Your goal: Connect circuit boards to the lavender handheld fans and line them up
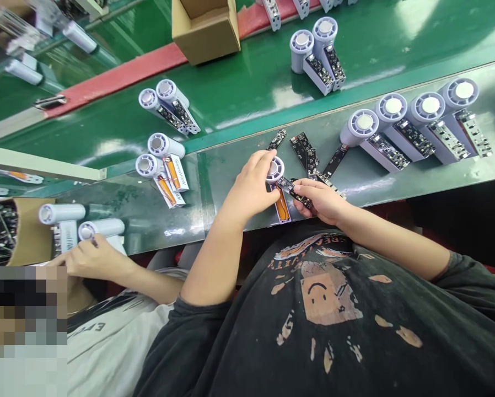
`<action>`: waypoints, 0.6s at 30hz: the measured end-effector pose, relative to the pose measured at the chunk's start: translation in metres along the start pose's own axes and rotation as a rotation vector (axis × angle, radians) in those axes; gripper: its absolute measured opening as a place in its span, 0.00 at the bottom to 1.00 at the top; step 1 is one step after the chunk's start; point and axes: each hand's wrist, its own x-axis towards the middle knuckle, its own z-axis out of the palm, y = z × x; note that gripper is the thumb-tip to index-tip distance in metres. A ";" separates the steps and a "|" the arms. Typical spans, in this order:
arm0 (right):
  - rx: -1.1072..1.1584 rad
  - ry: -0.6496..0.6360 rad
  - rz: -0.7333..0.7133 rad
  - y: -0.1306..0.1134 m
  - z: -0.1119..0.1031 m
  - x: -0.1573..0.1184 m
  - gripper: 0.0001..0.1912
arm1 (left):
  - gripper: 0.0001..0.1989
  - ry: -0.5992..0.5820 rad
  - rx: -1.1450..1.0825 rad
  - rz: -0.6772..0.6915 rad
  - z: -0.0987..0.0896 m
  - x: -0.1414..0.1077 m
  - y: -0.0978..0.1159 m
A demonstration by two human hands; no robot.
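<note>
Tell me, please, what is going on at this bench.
The left hand holds a fan with an orange part exposed; the right hand holds a circuit board close to it. Loose boards lie beyond on the bench, and four fans sit in a row to the right. On the left, a co-worker's hand is at another fan.

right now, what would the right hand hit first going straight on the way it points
Likely the fan held by the left hand, with the circuit board in the right hand leading; depth is unclear.

Bench (pixel 216 176) gap L of L hand (pixel 252 188); PCBs (pixel 301 149) crowd R hand (pixel 322 199).
</note>
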 end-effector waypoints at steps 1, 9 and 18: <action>0.008 -0.005 0.005 -0.001 -0.001 0.000 0.05 | 0.40 -0.007 -0.007 -0.006 0.000 0.000 0.001; -0.018 -0.056 -0.021 0.004 -0.002 0.001 0.08 | 0.36 0.062 -0.085 -0.007 0.006 0.004 -0.001; -0.816 0.167 -0.391 -0.004 -0.009 -0.002 0.18 | 0.30 0.247 0.093 -0.225 0.017 -0.001 0.011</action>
